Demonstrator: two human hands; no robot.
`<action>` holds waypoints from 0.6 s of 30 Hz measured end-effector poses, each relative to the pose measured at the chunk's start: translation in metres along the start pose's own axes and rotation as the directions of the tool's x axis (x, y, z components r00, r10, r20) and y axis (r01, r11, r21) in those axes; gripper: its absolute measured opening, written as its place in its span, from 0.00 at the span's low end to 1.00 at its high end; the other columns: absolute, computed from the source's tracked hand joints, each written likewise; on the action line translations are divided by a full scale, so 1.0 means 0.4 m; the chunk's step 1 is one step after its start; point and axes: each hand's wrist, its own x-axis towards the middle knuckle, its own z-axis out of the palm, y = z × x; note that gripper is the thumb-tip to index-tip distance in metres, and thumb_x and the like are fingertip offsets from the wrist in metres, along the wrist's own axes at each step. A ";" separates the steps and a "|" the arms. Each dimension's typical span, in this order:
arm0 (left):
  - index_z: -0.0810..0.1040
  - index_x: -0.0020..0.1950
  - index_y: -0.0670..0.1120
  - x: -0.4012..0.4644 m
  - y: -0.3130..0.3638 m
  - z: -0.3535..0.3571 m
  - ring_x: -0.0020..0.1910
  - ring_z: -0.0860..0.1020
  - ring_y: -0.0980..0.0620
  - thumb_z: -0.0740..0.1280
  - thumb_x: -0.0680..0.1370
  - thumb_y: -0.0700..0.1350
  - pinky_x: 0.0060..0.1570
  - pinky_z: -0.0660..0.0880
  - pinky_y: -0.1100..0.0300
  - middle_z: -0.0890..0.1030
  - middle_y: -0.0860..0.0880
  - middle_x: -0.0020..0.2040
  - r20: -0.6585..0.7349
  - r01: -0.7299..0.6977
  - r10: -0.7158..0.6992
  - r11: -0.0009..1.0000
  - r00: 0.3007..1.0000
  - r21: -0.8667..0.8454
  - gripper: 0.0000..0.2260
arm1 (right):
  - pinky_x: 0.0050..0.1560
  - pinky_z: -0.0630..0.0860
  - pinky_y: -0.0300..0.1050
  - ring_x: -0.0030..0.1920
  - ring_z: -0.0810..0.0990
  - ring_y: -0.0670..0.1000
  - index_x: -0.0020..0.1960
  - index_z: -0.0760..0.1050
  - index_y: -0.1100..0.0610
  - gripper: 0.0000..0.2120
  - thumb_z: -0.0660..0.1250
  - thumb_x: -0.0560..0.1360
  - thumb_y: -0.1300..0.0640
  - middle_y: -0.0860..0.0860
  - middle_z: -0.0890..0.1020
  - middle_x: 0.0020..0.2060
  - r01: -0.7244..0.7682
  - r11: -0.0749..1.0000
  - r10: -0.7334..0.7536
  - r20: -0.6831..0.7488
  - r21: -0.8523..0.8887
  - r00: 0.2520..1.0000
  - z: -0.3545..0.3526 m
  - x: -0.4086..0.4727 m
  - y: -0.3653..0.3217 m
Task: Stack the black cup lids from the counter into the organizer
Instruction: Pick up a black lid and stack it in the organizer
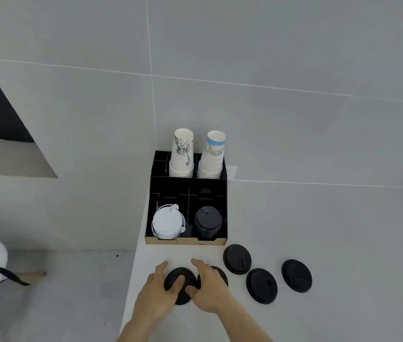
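Several black cup lids lie flat on the white counter (343,243) in front of a black organizer (149,218). My left hand (157,291) rests on the leftmost lid (179,275), fingers curled over its left edge and top. My right hand (207,286) covers most of a second lid (221,274) beside it, thumb touching the leftmost lid. Three more lids lie to the right: one (237,259) nearest the organizer, one (261,285) lower, one (296,275) farthest right. A stack of black lids (207,222) fills the organizer's front right compartment.
A stack of white lids (167,223) sits in the organizer's front left compartment. Two stacks of upturned paper cups (182,154) (212,156) stand in its back compartments against the tiled wall. The counter's left edge drops to the floor beside my left hand.
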 end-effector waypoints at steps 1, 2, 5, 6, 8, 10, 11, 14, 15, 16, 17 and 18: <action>0.57 0.76 0.56 0.007 -0.004 0.005 0.66 0.75 0.48 0.62 0.74 0.65 0.63 0.71 0.52 0.74 0.48 0.69 0.005 -0.001 0.001 0.999 1.000 -0.039 0.34 | 0.71 0.66 0.53 0.72 0.63 0.56 0.76 0.55 0.48 0.34 0.67 0.74 0.52 0.51 0.69 0.71 -0.005 1.000 0.005 0.004 0.025 1.000 0.002 0.007 0.001; 0.58 0.76 0.55 0.011 -0.001 0.004 0.65 0.76 0.48 0.62 0.74 0.65 0.63 0.71 0.51 0.75 0.48 0.68 0.020 0.019 -0.018 0.998 1.000 -0.066 0.34 | 0.71 0.66 0.54 0.72 0.63 0.56 0.76 0.55 0.48 0.34 0.67 0.74 0.52 0.51 0.70 0.71 -0.017 0.999 0.016 0.011 0.036 1.000 0.000 0.013 0.000; 0.60 0.76 0.54 0.012 0.001 0.006 0.64 0.77 0.47 0.64 0.74 0.63 0.65 0.72 0.50 0.77 0.48 0.67 0.036 0.070 -0.066 0.990 0.997 -0.121 0.33 | 0.67 0.70 0.51 0.70 0.65 0.55 0.76 0.57 0.48 0.33 0.66 0.74 0.53 0.53 0.73 0.67 -0.052 0.998 0.050 0.051 0.045 0.997 0.002 0.024 0.002; 0.61 0.75 0.54 0.010 0.008 0.006 0.64 0.76 0.47 0.65 0.75 0.61 0.65 0.71 0.51 0.77 0.48 0.67 0.043 0.086 -0.081 0.987 0.996 -0.137 0.32 | 0.66 0.71 0.51 0.68 0.67 0.55 0.75 0.58 0.49 0.31 0.65 0.74 0.53 0.54 0.75 0.65 -0.058 0.997 0.056 0.057 0.051 0.997 0.003 0.025 0.001; 0.64 0.74 0.54 0.005 0.023 0.002 0.64 0.76 0.47 0.66 0.75 0.58 0.64 0.71 0.52 0.77 0.47 0.67 0.024 0.087 -0.084 0.978 0.996 -0.191 0.29 | 0.63 0.73 0.50 0.66 0.70 0.55 0.74 0.62 0.50 0.29 0.65 0.74 0.54 0.53 0.77 0.62 -0.062 0.994 0.060 0.027 0.091 0.998 -0.001 0.027 -0.001; 0.67 0.71 0.54 0.003 0.037 -0.004 0.62 0.77 0.48 0.68 0.75 0.56 0.63 0.72 0.53 0.79 0.48 0.64 -0.015 0.072 -0.077 0.971 0.997 -0.228 0.26 | 0.61 0.75 0.48 0.62 0.75 0.54 0.72 0.65 0.50 0.27 0.65 0.74 0.55 0.53 0.78 0.61 -0.062 0.989 0.067 -0.037 0.136 0.997 -0.009 0.029 -0.004; 0.68 0.70 0.54 0.001 0.048 -0.010 0.59 0.78 0.49 0.68 0.75 0.55 0.62 0.73 0.52 0.79 0.49 0.63 -0.043 0.051 -0.063 0.968 0.997 -0.244 0.25 | 0.60 0.76 0.48 0.61 0.77 0.53 0.71 0.67 0.50 0.26 0.65 0.74 0.55 0.52 0.79 0.60 -0.052 0.985 0.064 -0.071 0.162 0.995 -0.018 0.028 -0.008; 0.71 0.67 0.56 -0.002 0.093 -0.031 0.53 0.80 0.53 0.69 0.75 0.52 0.59 0.75 0.52 0.81 0.53 0.58 -0.118 -0.044 0.011 0.958 0.993 -0.282 0.21 | 0.57 0.79 0.50 0.56 0.80 0.51 0.67 0.70 0.48 0.22 0.64 0.74 0.57 0.50 0.81 0.58 0.019 0.968 0.032 -0.197 0.249 0.980 -0.062 0.030 -0.018; 0.71 0.66 0.57 -0.001 0.112 -0.039 0.52 0.80 0.54 0.69 0.75 0.51 0.58 0.76 0.52 0.81 0.54 0.58 -0.137 -0.078 0.039 0.952 0.990 -0.297 0.20 | 0.56 0.79 0.49 0.54 0.81 0.50 0.66 0.70 0.47 0.21 0.64 0.74 0.58 0.49 0.81 0.57 0.045 0.963 0.022 -0.243 0.267 0.970 -0.083 0.032 -0.021; 0.71 0.66 0.58 0.002 0.134 -0.047 0.52 0.80 0.55 0.69 0.75 0.50 0.57 0.76 0.53 0.81 0.55 0.57 -0.153 -0.110 0.065 0.945 0.986 -0.307 0.20 | 0.55 0.79 0.48 0.52 0.81 0.49 0.66 0.71 0.47 0.20 0.64 0.74 0.58 0.49 0.82 0.56 0.075 0.956 0.010 -0.287 0.283 0.958 -0.106 0.036 -0.023; 0.71 0.66 0.59 0.010 0.156 -0.053 0.52 0.79 0.56 0.69 0.76 0.49 0.57 0.75 0.54 0.80 0.56 0.57 -0.165 -0.142 0.094 0.939 0.982 -0.314 0.19 | 0.54 0.79 0.46 0.51 0.81 0.47 0.66 0.71 0.48 0.20 0.64 0.75 0.59 0.48 0.81 0.55 0.095 0.949 0.007 -0.321 0.299 0.947 -0.130 0.041 -0.026; 0.70 0.66 0.59 0.020 0.178 -0.059 0.53 0.79 0.56 0.69 0.76 0.49 0.57 0.75 0.55 0.80 0.57 0.58 -0.168 -0.168 0.118 0.933 0.979 -0.318 0.19 | 0.54 0.78 0.44 0.51 0.80 0.47 0.66 0.71 0.49 0.20 0.64 0.75 0.60 0.48 0.81 0.55 0.112 0.942 0.007 -0.350 0.318 0.937 -0.156 0.045 -0.030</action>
